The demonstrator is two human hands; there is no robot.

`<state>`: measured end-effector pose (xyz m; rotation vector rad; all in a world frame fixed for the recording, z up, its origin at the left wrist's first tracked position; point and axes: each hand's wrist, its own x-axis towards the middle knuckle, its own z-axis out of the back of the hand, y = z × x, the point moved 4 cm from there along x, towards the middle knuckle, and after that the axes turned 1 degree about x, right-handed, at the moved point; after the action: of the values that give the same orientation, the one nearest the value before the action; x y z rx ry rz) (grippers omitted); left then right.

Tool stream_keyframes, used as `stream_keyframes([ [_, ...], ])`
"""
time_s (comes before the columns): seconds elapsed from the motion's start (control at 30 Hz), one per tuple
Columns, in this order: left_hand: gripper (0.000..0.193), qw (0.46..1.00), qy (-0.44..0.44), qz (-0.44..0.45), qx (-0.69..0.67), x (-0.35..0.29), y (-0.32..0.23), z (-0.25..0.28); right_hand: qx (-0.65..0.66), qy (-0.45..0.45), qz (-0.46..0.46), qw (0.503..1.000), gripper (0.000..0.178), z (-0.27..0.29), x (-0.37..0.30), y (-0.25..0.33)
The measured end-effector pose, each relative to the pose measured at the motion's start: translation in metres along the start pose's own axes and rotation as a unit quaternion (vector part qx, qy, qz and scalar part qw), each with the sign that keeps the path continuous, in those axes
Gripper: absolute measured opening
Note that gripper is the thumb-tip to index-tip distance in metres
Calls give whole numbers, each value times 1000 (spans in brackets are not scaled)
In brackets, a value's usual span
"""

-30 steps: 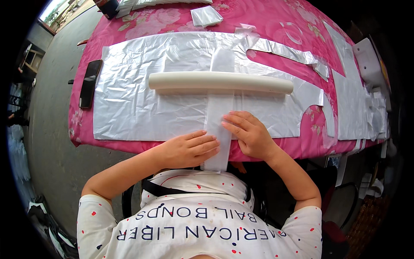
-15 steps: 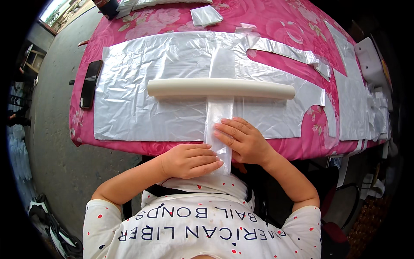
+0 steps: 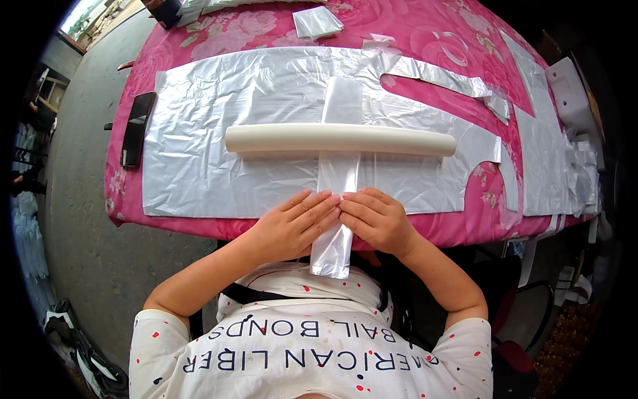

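On the near side of a tbl w/ pink floral cloth (image 3: 425, 23), a big silvery-white plastic sheet (image 3: 219, 179) is spread out, a bit wrinkled, w/ curved cutouts at its R end. More plastic film (image 3: 545, 166) lies along the tbl's R side, next to a white container (image 3: 571, 100). Person's white shirt (image 3: 299, 322), w/ red & dark spots, shows at the bottom, close to the tbl edge.

A white roll (image 3: 279, 138) lies crosswise approx. mid-sheet, over a long narrow plastic strip (image 3: 337, 173). Strip runs from the sheet's upper-mid part, under the roll, twd the person; its near end sticks out past the tbl edge, in front of the shirt.

L hand (image 3: 292, 223) & R hand (image 3: 379, 219) are both unclenched, fingers straight & laid on the strip nr the tbl edge, fingertips meeting or almost; thumbs hidden, so can't tell abt them.

Dark phone (image 3: 138, 130) sits by the sheet's L edge. Small folded plastic stack (image 3: 318, 23) is beyond the sheet, top ctr.
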<state>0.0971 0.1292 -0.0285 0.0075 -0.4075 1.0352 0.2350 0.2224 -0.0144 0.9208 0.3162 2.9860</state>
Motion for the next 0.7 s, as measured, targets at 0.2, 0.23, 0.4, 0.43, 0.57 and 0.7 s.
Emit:
stream_keyframes([
  [0.2, 48, 1000, 4, 4, 19, -2, 2, -6, 0, -30, -81, 996, 23, -1, 2, -2],
  [0.23, 47, 1000, 5, 2, 20, -3, 2, -7, 1, -42, -94, 995, 25, 0, 3, -3],
  [0.4, 44, 1000, -2, -13, 28, -7, 2, -6, -16, 42, -60, 997, 30, -2, 1, 3],
  [0.43, 43, 999, -5, -16, 33, -7, 1, -5, -14, 45, -61, 997, 31, -3, 0, 5],
  [0.57, 43, 999, -8, -9, 40, -8, 1, -4, 2, 35, -72, 997, 32, -4, -5, 12],
  [0.7, 44, 1000, -12, 13, 15, -9, 3, -4, 17, 23, -83, 996, 33, -4, -7, 15],
])
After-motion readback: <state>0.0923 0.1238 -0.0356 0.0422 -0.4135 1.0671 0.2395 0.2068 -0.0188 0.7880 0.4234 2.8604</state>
